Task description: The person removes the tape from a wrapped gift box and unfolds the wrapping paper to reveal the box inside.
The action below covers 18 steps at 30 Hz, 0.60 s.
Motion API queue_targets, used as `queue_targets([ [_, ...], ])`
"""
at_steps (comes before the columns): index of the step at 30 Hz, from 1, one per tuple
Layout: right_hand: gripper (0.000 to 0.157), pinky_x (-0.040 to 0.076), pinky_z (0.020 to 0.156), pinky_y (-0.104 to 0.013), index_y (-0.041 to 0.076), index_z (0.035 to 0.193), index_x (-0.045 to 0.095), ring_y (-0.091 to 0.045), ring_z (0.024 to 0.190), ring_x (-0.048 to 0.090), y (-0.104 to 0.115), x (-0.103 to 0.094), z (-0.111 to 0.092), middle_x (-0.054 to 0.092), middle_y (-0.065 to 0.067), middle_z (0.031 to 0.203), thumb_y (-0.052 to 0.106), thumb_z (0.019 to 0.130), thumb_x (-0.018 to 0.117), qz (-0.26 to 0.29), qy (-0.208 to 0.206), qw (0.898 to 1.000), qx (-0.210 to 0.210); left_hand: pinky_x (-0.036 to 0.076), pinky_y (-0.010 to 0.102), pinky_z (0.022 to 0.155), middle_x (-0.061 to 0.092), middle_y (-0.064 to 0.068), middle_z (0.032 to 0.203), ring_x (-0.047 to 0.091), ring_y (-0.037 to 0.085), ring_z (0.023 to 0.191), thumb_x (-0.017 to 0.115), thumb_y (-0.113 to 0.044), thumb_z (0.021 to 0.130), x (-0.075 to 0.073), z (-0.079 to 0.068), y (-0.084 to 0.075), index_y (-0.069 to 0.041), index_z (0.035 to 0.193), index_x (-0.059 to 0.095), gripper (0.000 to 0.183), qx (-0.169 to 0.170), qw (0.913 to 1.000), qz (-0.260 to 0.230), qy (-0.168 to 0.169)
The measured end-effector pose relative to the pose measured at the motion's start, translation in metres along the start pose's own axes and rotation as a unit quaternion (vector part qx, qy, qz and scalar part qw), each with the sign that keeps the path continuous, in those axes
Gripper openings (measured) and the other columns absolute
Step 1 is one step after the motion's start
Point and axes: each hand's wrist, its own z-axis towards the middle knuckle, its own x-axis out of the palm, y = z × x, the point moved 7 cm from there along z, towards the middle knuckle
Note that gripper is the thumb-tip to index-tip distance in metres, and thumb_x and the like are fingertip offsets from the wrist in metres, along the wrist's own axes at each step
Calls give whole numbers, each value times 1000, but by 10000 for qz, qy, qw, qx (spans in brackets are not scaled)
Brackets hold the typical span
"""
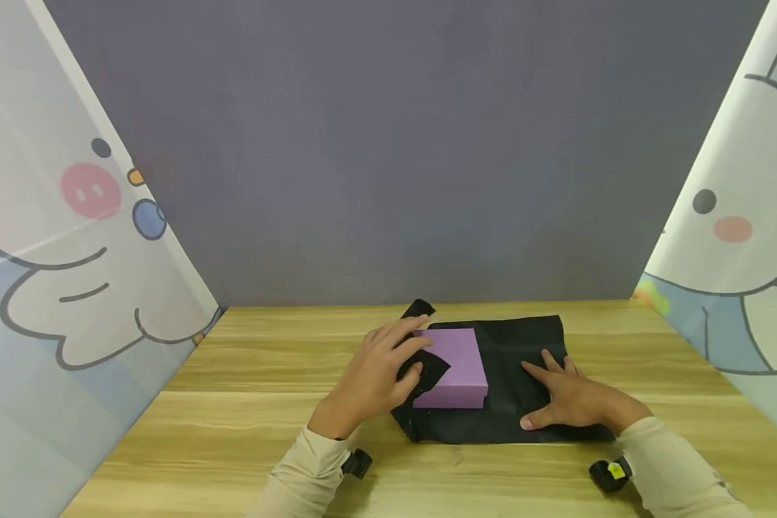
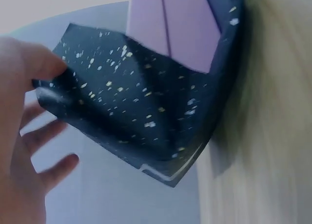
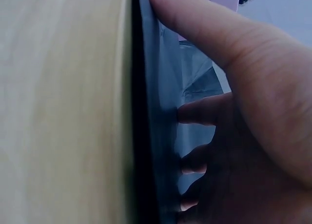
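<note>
A purple lidded box point(image 1: 453, 367) sits on a sheet of black wrapping paper point(image 1: 514, 424) spread on the table. My left hand point(image 1: 378, 367) holds the paper's raised left flap, which curves over the box's left side. In the left wrist view the thumb lies on that flap point(image 2: 122, 97), whose outer face has gold and white flecks, with the other fingers spread behind it. My right hand point(image 1: 573, 396) presses on the flat right part of the paper, fingers spread. Its fingertips touch the paper's plain side in the right wrist view, with the purple box partly hidden behind the thumb.
The light wooden table point(image 1: 233, 417) extends around the paper. A grey panel point(image 1: 388, 158) rises at its back edge. White cartoon-printed sheets point(image 1: 52, 302) stand along both sides. Each sleeved wrist carries a small black camera point(image 1: 357, 464).
</note>
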Motion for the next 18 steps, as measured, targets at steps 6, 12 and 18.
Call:
queue_targets([
  [6, 109, 17, 94, -85, -1, 154, 35, -75, 132, 0, 2, -1, 0, 8, -44, 154, 59, 76, 81, 10, -25, 10000, -78, 32, 54, 111, 70, 2, 117, 54, 25, 131, 63, -23, 98, -16, 1, 7, -17, 94, 75, 14, -102, 9999, -71, 52],
  [12, 109, 16, 94, -85, -1, 154, 35, -74, 132, 1, 2, 2, 1, 8, -43, 155, 60, 76, 80, -1, 23, 10000, -59, 32, 61, 109, 73, -5, 92, 66, 21, 106, 64, -28, 98, -43, -3, 31, -20, 89, 75, 17, -1147, 9903, 653, 440],
  [18, 109, 17, 94, -85, 0, 154, 35, -73, 133, 2, 2, 0, 0, 9, -44, 154, 61, 76, 79, -109, 39, 9999, -68, 27, 59, 113, 73, -8, 95, 69, 17, 92, 68, -34, 95, -56, -18, 55, -20, 106, 74, 19, -2367, 9615, 595, 1266],
])
